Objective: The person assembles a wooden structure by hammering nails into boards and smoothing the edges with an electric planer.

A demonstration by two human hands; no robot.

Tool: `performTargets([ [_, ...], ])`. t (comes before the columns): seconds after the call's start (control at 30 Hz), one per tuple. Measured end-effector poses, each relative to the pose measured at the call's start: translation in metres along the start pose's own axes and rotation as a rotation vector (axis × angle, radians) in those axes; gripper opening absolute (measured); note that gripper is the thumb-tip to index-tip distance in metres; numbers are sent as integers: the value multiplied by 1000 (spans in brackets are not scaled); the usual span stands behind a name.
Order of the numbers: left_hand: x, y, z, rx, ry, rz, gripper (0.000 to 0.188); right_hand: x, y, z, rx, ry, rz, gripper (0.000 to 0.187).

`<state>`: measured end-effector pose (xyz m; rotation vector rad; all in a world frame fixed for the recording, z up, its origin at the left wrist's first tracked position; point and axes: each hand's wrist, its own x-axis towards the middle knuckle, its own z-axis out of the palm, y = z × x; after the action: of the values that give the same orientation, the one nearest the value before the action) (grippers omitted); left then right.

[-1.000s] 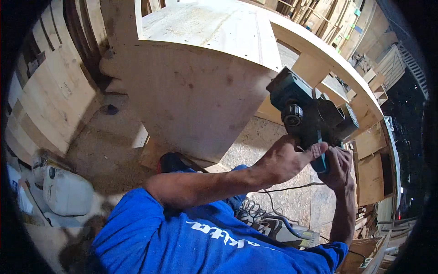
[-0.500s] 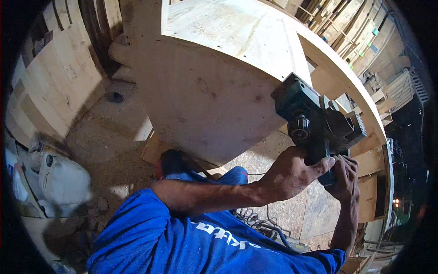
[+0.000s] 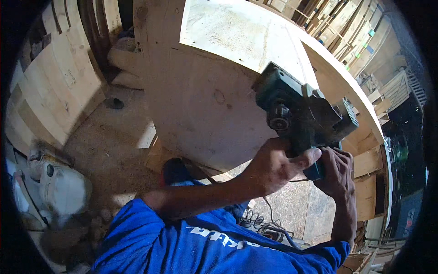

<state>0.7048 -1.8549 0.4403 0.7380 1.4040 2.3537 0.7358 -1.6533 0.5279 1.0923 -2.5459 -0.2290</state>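
Note:
A dark teal electric planer (image 3: 299, 107) with a black round knob lies along the edge of a big plywood structure. Its front end reaches the corner where the pale upper board (image 3: 228, 34) meets the shaded side panel (image 3: 205, 98). My left hand (image 3: 273, 166) is closed on the near side of the planer, below the knob, thumb stretched over the handle. Behind it, my right hand (image 3: 336, 171) wraps around the handle, its knuckles showing. Where the planer's base meets the wood is hidden from view.
A curved wooden rim (image 3: 351, 75) runs along the structure's right side. Lumber (image 3: 337, 27) is stacked at the far right. Plywood sheets (image 3: 59, 86) lean at left, above a dirty white jerrycan (image 3: 66, 189). Coiled cable (image 3: 262, 222) lies on the dusty floor by my legs.
The planer, with both hands on it, has shifted left and slightly away from me along the wood edge. The view has also shifted a little.

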Motion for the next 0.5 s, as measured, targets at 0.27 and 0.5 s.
performTargets([
  [0.27, -27, 41, -44, -102, 124, -133, 38, 57, -28, 12, -2, 38, -85, 53],
  [0.5, -57, 59, -89, 110, 430, -137, 57, 110, -56, 37, 71, 180, -210, 30],
])
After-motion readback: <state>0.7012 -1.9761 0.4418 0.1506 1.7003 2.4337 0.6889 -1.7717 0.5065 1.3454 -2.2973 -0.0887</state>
